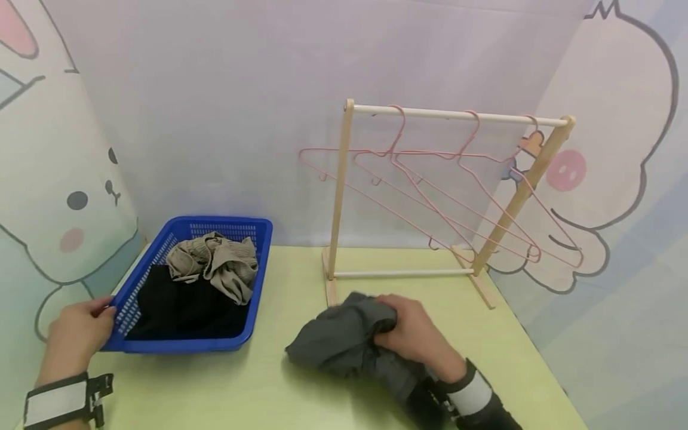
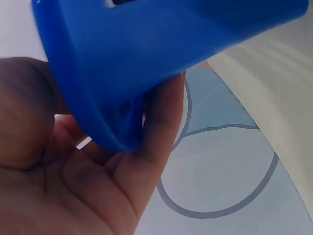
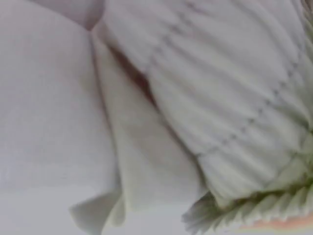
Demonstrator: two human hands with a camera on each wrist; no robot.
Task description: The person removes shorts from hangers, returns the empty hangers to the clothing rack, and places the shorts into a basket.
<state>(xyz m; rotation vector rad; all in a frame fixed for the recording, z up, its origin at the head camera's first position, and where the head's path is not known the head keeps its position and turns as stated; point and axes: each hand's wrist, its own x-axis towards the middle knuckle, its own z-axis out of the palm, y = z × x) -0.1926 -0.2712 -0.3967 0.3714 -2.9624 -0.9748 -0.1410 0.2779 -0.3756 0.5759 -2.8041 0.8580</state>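
Note:
My left hand (image 1: 80, 328) grips the left front corner of a blue plastic basket (image 1: 183, 345). In the left wrist view, the fingers curl under the blue rim (image 2: 93, 83). Inside the basket lie a beige ribbed garment (image 1: 226, 263) and a black garment (image 1: 177, 310). To the right, my right hand (image 1: 414, 331) holds a bunched dark grey garment (image 1: 338, 337) just above the table, thumb and fingers pinching its folds. Pale, washed-out cloth (image 3: 230, 98) with gathered stitching fills the right wrist view. What kind of garment it is cannot be told.
Behind the grey garment stands a wooden rack (image 1: 341, 197) with a white top bar (image 1: 430, 113). Several pink hangers (image 1: 400, 128) hang from it. The light green table (image 1: 290, 280) meets a pale curtain (image 1: 231, 89) at the back, and printed cartoon panels flank both sides.

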